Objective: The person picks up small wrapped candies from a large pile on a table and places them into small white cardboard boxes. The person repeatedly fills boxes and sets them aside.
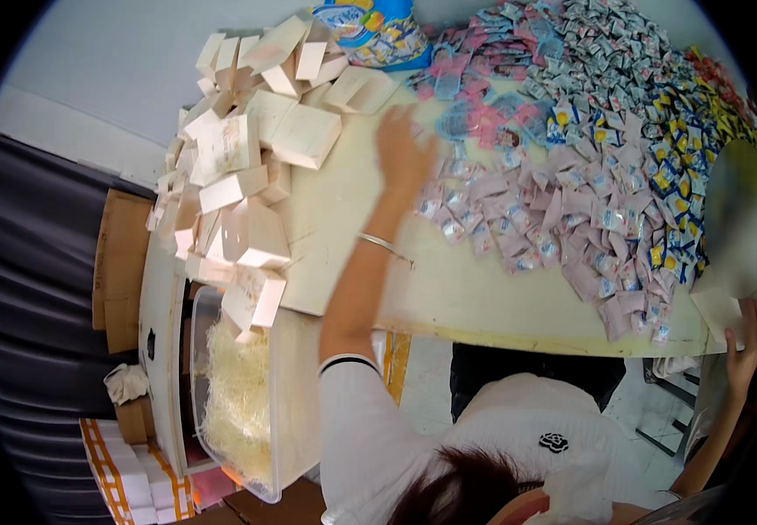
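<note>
My left hand (405, 147), blurred and with its fingers apart, is over the cream table (346, 216), at the left edge of the candy packets. Close to it lie pink-and-blue packets (477, 121) and pale pink wrapped candies (516, 197); whether a packet touches its fingers is unclear. At the far right, my right hand (746, 335) grips a white open box (720, 312) at the table's front edge. A blurred patch hides what is just above that box. Blue-and-yellow wrapped candies (680, 197) lie beyond the pale pink ones.
White boxes (247, 230) are piled on the table's left side. Below them stands a clear plastic bin (273, 420) of pale shredded filler (237, 400). A blue candy bag (385, 39) stands at the back. Silvery packets (605, 59) and red ones (720, 75) lie at back right.
</note>
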A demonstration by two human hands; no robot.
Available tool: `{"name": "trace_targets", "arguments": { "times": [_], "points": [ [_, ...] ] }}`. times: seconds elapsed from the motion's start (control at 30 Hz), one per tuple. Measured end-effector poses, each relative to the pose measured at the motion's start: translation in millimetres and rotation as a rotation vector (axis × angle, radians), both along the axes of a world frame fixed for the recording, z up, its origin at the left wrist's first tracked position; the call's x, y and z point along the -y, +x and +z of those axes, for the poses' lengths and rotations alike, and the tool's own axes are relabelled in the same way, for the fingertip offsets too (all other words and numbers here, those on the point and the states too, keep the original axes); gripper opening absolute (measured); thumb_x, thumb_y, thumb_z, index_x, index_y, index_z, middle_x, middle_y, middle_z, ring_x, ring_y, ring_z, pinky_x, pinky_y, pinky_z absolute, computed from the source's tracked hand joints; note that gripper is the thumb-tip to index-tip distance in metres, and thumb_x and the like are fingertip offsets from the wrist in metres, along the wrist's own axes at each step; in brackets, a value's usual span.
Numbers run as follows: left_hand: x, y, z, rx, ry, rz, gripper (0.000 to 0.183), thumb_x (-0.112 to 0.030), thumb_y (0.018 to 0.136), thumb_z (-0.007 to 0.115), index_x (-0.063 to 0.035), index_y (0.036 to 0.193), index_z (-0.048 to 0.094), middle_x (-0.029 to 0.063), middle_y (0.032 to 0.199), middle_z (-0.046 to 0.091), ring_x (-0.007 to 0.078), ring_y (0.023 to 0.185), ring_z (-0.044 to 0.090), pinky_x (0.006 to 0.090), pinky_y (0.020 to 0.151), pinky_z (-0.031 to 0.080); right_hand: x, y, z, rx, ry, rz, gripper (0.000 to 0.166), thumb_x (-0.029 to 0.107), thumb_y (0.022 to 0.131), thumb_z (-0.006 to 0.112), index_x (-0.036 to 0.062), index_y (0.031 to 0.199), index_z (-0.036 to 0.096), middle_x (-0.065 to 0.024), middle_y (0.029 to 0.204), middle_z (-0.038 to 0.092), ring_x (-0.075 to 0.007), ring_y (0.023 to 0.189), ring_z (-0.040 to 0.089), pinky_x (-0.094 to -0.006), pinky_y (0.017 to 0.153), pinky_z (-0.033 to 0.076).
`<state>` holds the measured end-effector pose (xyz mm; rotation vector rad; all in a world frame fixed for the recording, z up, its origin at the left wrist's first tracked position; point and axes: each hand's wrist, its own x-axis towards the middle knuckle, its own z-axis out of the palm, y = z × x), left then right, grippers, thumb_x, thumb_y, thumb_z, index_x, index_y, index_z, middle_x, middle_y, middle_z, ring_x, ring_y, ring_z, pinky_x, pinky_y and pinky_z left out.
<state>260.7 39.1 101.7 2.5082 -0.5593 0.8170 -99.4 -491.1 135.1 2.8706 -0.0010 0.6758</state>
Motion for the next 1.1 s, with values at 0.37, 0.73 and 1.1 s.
{"name": "trace_targets", "arguments": {
  "times": [0.37, 0.73, 1.1],
  "points": [
    [-115, 179, -19, -0.300, 0.470, 0.756, 0.022, -0.025, 0.078, 0.051, -0.0103, 0.092, 0.059, 0.0099, 0.093, 0.060, 0.0257, 0.084, 0.059, 0.0375, 0.067, 0.049, -129, 33, 35, 0.120, 0.189, 0.334, 0.033, 0.011, 0.068, 0.056, -0.0021, 0.098, 0.049, -0.0194, 0.096, 0.049, -0.0369, 0.086, 0.047, -0.0477, 0.075, 0.038],
    [-14, -81, 77, -0.317, -0.702, -0.240, 0.007, -0.002, 0.074, 0.055, 0.0047, 0.076, 0.057, -0.0001, 0.071, 0.056, 0.0063, 0.065, 0.050, 0.0210, 0.062, 0.041, -278, 182, 27, -0.008, 0.770, 0.777, 0.072, 0.026, 0.057, 0.074, 0.0135, 0.119, 0.040, -0.0252, 0.128, 0.026, -0.0387, 0.116, 0.032, -0.0480, 0.092, 0.029],
    [11, -194, 14, -0.078, -0.839, -0.242, 0.089, -0.056, 0.071, 0.057, 0.0020, 0.127, 0.020, 0.0167, 0.111, 0.045, 0.0252, 0.102, 0.046, 0.0375, 0.085, 0.039, -319, 190, 13, -0.219, 1.058, 1.195, 0.063, 0.016, 0.062, 0.067, 0.0076, 0.118, 0.040, -0.0207, 0.117, 0.042, -0.0316, 0.105, 0.046, -0.0400, 0.087, 0.037]
  ]
}}
